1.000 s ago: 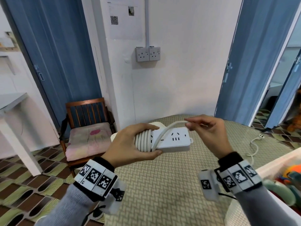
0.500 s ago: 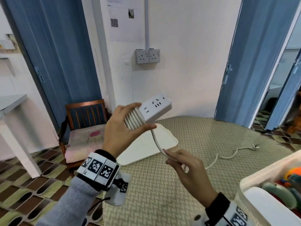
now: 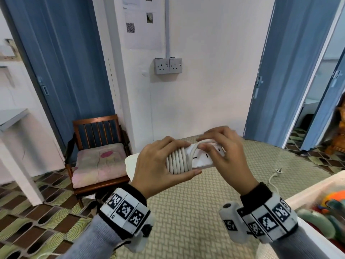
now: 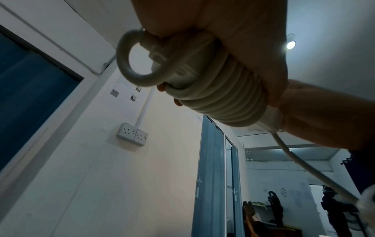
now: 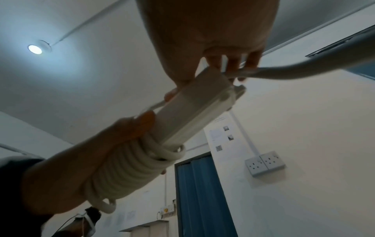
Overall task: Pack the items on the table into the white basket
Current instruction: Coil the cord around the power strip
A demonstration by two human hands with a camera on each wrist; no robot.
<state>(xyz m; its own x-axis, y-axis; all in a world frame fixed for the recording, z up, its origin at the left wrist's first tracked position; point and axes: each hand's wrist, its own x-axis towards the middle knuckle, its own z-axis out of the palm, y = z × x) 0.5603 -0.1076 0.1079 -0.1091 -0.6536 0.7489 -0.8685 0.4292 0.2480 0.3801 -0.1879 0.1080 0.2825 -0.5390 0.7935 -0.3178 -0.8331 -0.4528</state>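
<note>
A white power strip (image 3: 204,160) is held level above the table, with several turns of its white cord (image 3: 177,161) wound round its left end. My left hand (image 3: 160,163) grips the strip over those coils (image 4: 219,99), thumb underneath. My right hand (image 3: 224,152) pinches the free cord (image 5: 304,67) and lays it across the strip's top face. The rest of the cord trails down to its plug (image 3: 278,171) on the table. The white basket (image 3: 308,191) stands at the lower right, with colourful toys (image 3: 332,202) inside.
The table wears a beige woven cloth (image 3: 186,212). A flat white board (image 3: 130,161) lies at its far left, partly behind my left hand. A wooden chair (image 3: 97,146) stands left of the table, and a double wall socket (image 3: 167,66) is on the wall ahead.
The strip went from tilted up to level. My right hand rose from low over the table to the top of the strip, bringing the cord round; the plug slid nearer.
</note>
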